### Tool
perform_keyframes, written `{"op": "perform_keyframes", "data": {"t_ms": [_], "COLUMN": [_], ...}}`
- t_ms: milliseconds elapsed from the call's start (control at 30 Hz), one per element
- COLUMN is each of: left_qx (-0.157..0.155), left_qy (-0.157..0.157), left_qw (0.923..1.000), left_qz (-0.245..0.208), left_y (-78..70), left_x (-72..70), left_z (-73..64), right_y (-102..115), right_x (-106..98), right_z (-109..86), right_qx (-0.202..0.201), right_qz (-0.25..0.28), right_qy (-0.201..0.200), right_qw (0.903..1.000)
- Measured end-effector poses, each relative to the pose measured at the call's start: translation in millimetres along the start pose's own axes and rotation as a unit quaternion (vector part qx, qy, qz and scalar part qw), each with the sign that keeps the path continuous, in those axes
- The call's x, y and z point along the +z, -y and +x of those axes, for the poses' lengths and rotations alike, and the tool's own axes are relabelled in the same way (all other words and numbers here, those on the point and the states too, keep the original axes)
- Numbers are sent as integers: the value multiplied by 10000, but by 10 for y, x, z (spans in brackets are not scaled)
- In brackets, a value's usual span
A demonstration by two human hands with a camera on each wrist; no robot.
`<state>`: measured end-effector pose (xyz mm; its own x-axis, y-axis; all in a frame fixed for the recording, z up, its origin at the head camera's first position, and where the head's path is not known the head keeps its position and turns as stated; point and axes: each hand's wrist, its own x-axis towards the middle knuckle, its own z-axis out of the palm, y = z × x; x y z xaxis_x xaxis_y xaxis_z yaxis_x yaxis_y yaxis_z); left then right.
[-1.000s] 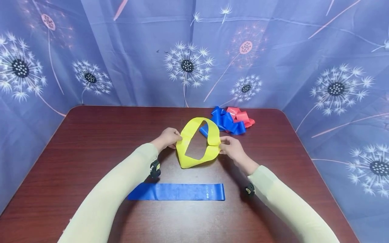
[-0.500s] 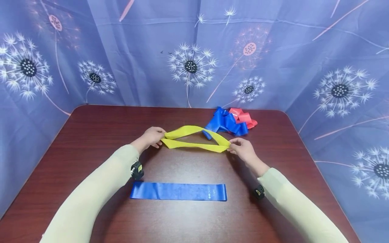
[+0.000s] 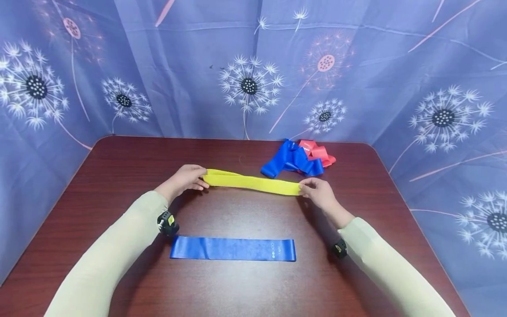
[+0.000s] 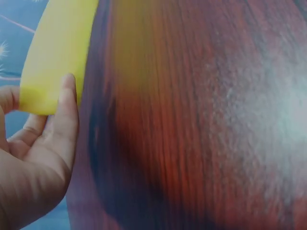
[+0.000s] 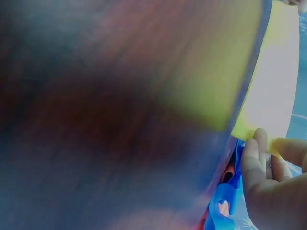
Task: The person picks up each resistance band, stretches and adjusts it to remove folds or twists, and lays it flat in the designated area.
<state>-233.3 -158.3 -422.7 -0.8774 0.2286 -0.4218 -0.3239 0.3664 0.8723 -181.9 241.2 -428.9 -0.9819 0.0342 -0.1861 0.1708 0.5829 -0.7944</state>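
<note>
Yellow band [image 3: 253, 183] is pinched at its ends by left hand [image 3: 188, 178] and right hand [image 3: 320, 193]; rear layer [image 3: 222, 172] exposed at left, so edges should be aligned under light tension.

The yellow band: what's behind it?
Beyond the yellow band in the head view are brown tabletop, a crumpled blue band, a red band and the curtain. Whatever the yellow band directly covers cannot be seen.

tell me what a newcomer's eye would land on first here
Probably the bright yellow looped band, held between the left hand and the right hand. Next, the flat blue band lying nearer the camera on the red-brown wood-grain table, then the crumpled heap of blue and red strips towards its far edge.
</note>
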Motion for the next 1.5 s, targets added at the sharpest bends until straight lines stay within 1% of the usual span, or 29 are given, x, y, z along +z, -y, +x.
{"op": "perform_keyframes", "data": {"t_ms": [100,267,400,500,633,700,800,933,1067,1167,1233,1367,1500], "left_qx": [-34,-116,-219,-328,-322,-233,-84,7,3,66,102,189,173], "left_qy": [143,387,450,420,409,390,339,125,-94,-146,-166,-189,-162], "left_qw": [9999,9990,9985,9986,9986,9989,9994,9998,9990,9981,9979,9978,9975], "left_qz": [-27,203,216,74,-66,-84,-74,145,442,602,621,607,659], "left_y": [-6,-16,-7,16,47,59,75,100,126,150,170,200,196], "left_x": [-14,-16,-23,-40,-54,-54,-47,-22,-6,-14,-22,-43,-71], "left_z": [-10,-37,-52,-59,-74,-86,-97,-105,-118,-124,-119,-115,-143], "right_y": [15,32,27,24,29,36,40,30,20,8,-2,-17,-10], "right_x": [-9,-14,1,19,28,27,21,21,49,86,115,164,179], "right_z": [34,64,74,63,38,26,2,-23,-44,-58,-65,-78,-85], "right_qx": [136,236,224,183,164,202,251,302,288,160,132,219,319], "right_qz": [237,342,474,563,574,595,770,977,780,456,334,283,303], "right_qy": [51,186,288,388,450,429,391,392,423,427,383,395,504], "right_qw": [9996,9990,9982,9975,9972,9971,9959,9940,9956,9979,9986,9986,9978]}}
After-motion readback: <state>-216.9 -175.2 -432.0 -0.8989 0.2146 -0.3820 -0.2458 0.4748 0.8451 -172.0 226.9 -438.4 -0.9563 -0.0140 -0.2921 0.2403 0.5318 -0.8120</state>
